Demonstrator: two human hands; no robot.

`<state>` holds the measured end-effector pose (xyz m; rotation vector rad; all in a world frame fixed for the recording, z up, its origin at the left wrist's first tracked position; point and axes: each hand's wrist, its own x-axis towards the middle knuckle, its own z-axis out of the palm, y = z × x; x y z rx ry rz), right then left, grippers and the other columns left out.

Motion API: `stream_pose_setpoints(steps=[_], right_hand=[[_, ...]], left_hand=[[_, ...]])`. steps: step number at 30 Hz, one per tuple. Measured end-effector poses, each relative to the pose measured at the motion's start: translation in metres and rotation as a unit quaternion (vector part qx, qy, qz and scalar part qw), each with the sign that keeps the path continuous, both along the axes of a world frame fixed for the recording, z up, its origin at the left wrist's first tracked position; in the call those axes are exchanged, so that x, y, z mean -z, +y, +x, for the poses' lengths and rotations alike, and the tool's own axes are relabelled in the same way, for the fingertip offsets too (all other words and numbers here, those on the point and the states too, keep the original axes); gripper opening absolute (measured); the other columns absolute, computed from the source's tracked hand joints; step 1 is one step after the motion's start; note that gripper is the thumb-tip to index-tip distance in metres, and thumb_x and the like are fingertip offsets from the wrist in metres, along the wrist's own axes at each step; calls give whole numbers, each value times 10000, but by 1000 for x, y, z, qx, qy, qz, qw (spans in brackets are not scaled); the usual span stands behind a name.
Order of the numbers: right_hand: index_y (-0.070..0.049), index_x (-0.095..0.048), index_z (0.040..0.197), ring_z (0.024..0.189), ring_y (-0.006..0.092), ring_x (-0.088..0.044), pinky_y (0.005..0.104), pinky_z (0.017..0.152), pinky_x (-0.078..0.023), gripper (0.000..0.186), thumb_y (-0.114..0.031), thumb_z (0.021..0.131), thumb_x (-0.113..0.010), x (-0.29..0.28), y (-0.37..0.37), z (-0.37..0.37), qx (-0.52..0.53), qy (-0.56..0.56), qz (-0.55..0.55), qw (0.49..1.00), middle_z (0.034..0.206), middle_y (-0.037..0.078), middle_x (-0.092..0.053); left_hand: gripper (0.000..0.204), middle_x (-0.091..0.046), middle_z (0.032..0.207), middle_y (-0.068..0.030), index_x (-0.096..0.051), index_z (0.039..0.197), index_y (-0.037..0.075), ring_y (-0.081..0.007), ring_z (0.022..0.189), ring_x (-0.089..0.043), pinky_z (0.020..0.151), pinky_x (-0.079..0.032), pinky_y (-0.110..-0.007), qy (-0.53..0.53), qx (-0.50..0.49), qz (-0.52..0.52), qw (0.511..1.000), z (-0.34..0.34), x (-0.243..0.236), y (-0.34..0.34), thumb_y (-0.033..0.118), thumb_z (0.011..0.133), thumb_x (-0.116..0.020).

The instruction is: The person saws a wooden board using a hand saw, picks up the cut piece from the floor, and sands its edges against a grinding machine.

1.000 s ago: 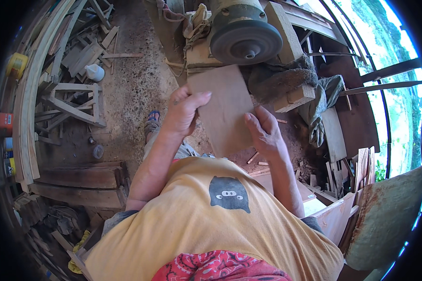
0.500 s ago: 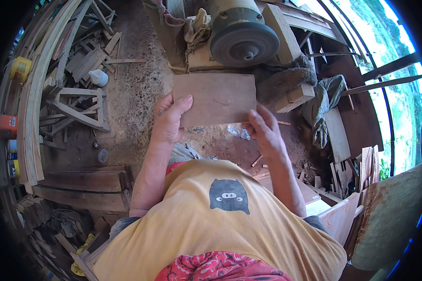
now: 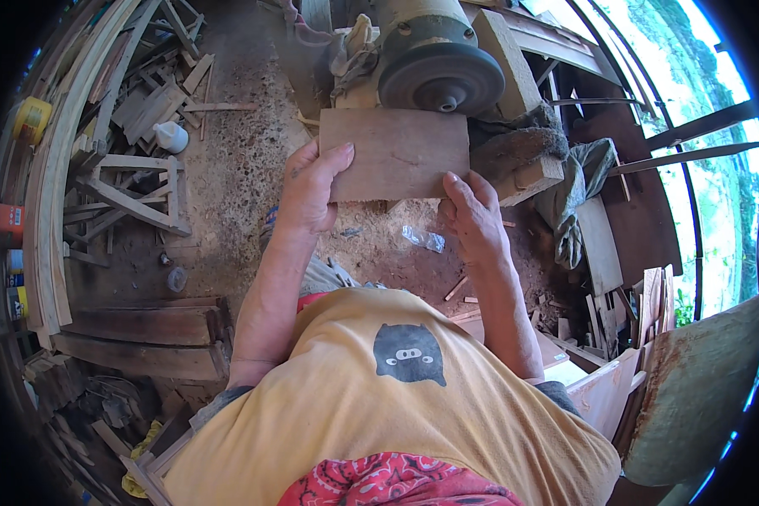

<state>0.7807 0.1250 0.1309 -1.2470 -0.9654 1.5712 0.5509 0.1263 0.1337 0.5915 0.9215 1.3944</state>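
Between my two hands is a flat, rectangular wooden board (image 3: 396,156), brown and thin, held out in front of me. My left hand (image 3: 314,181) grips its left end, thumb on the upper face and fingers underneath. At the lower right corner, my right hand (image 3: 474,209) pinches the board with its thumb on top. The far edge of the board lies just below a round disc (image 3: 441,78) on a motor-like machine (image 3: 426,18); whether they touch I cannot tell. A dark cloth (image 3: 519,143) is draped over a timber block right of the board.
Long planks (image 3: 55,194) and a wooden trestle frame (image 3: 139,194) stand at the left, near a white plastic bottle (image 3: 170,137). A clear plastic wrapper (image 3: 422,239) lies on the dusty floor. Grey-green cloth (image 3: 575,198) hangs at the right, above scattered offcuts.
Both hands have moved the board farther from my body and slightly right, bringing its far edge up close to the disc. The grip looks the same.
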Motion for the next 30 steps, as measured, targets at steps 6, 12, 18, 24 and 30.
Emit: stream_pose_setpoints(steps=[6, 12, 18, 24, 30], right_hand=[[-124, -482, 926, 512, 37, -350, 229, 446, -236, 233, -276, 984, -648, -5, 2, 4, -7, 54, -27, 998, 633, -65, -406], [-98, -503, 951, 508, 33, -351, 227, 445, -237, 191, -228, 982, -640, -8, 4, 0, 7, 28, -21, 999, 639, -70, -396], [-49, -557, 1040, 530, 24, -347, 221, 473, -263, 195, -221, 983, -630, -7, 5, -11, -20, 15, 13, 1000, 686, -77, -421], [68, -616, 1149, 831, 98, -504, 278, 732, -429, 392, -272, 957, -585, -16, 4, -1, -33, -92, -4, 995, 912, 7, -601], [-55, -576, 1027, 536, 17, -347, 222, 473, -265, 167, -206, 982, -629, -16, 5, -12, -5, -41, 15, 999, 690, -86, -417]], left_hand=[[328, -703, 1088, -133, -625, 1202, -40, -203, 953, -708, 864, -590, -362, -13, -6, -21, 1000, 6, -2, -1, 97, 905, -650], [327, -704, 1045, -127, -623, 1191, -41, -198, 914, -704, 826, -587, -347, -8, -18, -43, 999, 5, -3, -5, 103, 898, -655], [349, -679, 1102, -178, -585, 1214, -77, -257, 961, -707, 866, -592, -403, 8, -39, -45, 998, -3, 0, -13, 97, 913, -604], [367, -681, 1107, -182, -576, 1225, -79, -262, 960, -708, 865, -591, -404, -6, -37, -40, 999, 4, 1, -10, 104, 908, -609], [375, -683, 1090, -179, -573, 1226, -79, -253, 922, -712, 796, -605, -380, -9, -55, -44, 997, 1, 6, -12, 106, 902, -615]])
